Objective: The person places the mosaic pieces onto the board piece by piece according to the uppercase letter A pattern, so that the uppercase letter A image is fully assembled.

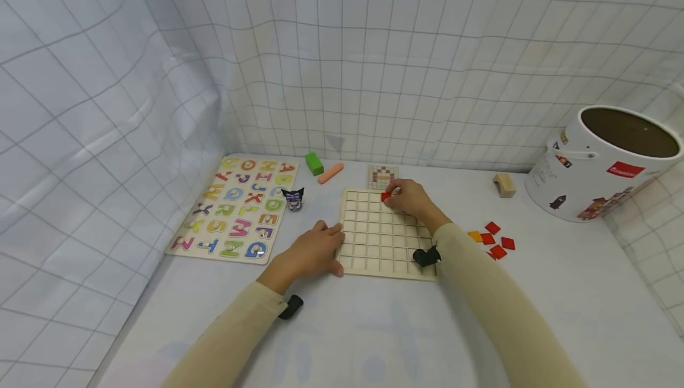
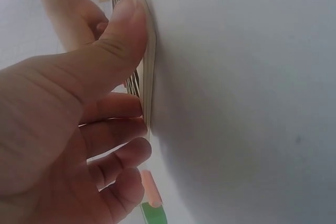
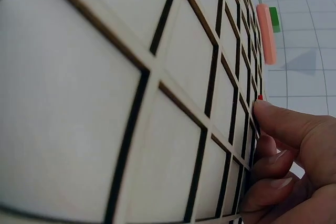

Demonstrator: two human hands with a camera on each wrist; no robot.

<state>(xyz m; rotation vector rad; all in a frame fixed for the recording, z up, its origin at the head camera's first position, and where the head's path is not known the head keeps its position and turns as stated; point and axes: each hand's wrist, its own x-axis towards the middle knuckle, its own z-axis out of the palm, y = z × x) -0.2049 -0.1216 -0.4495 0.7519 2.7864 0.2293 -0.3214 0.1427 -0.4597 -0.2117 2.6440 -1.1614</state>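
A square wooden grid board (image 1: 374, 236) lies on the table, its raised strips marking off square cells. Against its left edge rests my left hand (image 1: 316, 250), thumb by the near corner; in the left wrist view the thumb (image 2: 123, 30) and fingertips touch the board's side. My right hand (image 1: 412, 201) pinches a red square tile (image 1: 385, 196) at the far row of cells. Only a sliver of that red tile (image 3: 260, 97) shows in the right wrist view. Just behind the board is a small pattern card (image 1: 383, 175), partly covered by the right hand.
Loose red tiles (image 1: 499, 251) and a yellow tile (image 1: 474, 236) lie right of the board. Farther right stand a wooden arch block (image 1: 504, 185) and a white bucket (image 1: 593, 180). Leftward are an alphabet puzzle (image 1: 224, 236), a small figurine (image 1: 294, 199), a green block (image 1: 314, 163) and an orange stick (image 1: 331, 173).
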